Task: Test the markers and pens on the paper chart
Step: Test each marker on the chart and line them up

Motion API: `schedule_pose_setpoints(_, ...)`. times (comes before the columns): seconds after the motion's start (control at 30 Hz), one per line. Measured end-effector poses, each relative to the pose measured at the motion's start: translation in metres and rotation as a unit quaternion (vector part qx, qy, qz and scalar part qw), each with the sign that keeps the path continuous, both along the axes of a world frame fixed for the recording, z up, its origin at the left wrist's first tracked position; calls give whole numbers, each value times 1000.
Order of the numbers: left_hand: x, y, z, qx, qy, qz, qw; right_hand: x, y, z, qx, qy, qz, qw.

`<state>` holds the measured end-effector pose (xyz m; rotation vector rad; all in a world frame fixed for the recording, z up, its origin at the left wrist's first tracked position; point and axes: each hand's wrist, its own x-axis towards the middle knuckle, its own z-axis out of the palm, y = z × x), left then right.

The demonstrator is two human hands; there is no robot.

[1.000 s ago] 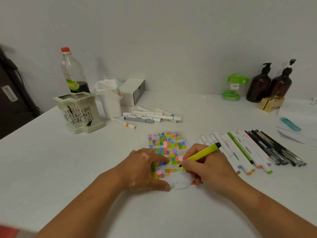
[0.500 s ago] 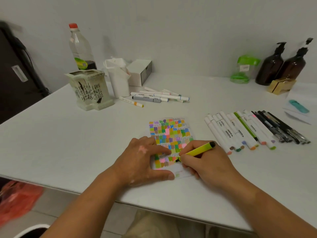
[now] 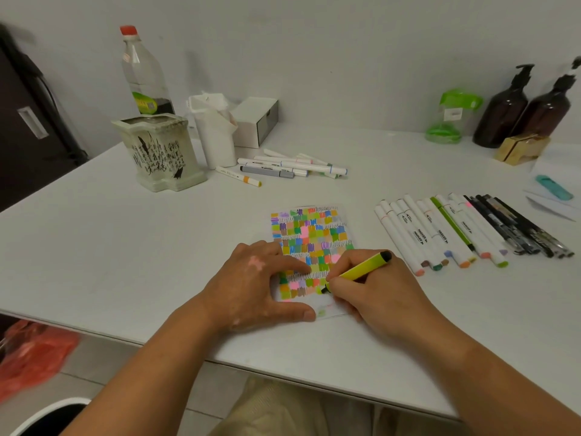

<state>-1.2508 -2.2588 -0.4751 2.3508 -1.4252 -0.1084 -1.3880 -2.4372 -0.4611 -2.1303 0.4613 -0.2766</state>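
Now | left grip flat on chart | right grip pinches marker | table edge near

We had one view, worn on the head, facing forward and down. It sat near, just above and behind the fingers, with the table running beyond them to the wall.

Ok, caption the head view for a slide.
Right hand tests a lime marker on the multicoloured paper chart; left hand pins it.

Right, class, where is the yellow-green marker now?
Head view, centre: the right hand grips the yellow-green marker, tip low on the colourful paper chart, beside the left hand.
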Motion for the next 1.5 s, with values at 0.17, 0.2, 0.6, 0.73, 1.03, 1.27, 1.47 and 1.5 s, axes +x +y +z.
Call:
schedule_pose_setpoints(0.17, 0, 0, -1, 0, -4, -3, 1000, 1, 0, 0, -14, -4, -12, 1000)
schedule_pose_setpoints(0.2, 0, 0, -1, 0, -3, -3, 1000, 1, 0, 0, -14, -4, -13, 1000)
schedule_pose_setpoints(0.6, 3, 5, 2, -143, 183, 31, 972, -4, -16, 2, 310, -150, -74, 936)
schedule_pose_setpoints(0.73, 5, 12, 2, -279, 264, 56, 922, -6, -18, 5, 330, -173, -47, 927)
schedule_pose_setpoints(1.03, -11, 13, 4, -291, 316, 8, 903, -8, -10, 6, 357, -197, 10, 913)
schedule_pose_setpoints(1.27, -12, 10, 6, -235, 277, 19, 932, -10, -10, 2, 307, -185, 39, 933)
schedule_pose_setpoints(1.47, -11, 11, 4, -219, 290, 22, 931, -9, -8, 1, 274, -175, 46, 944)
schedule_pose_setpoints(1.5, -11, 12, 4, -218, 291, 22, 931, -10, -7, 1, 265, -174, 52, 947)
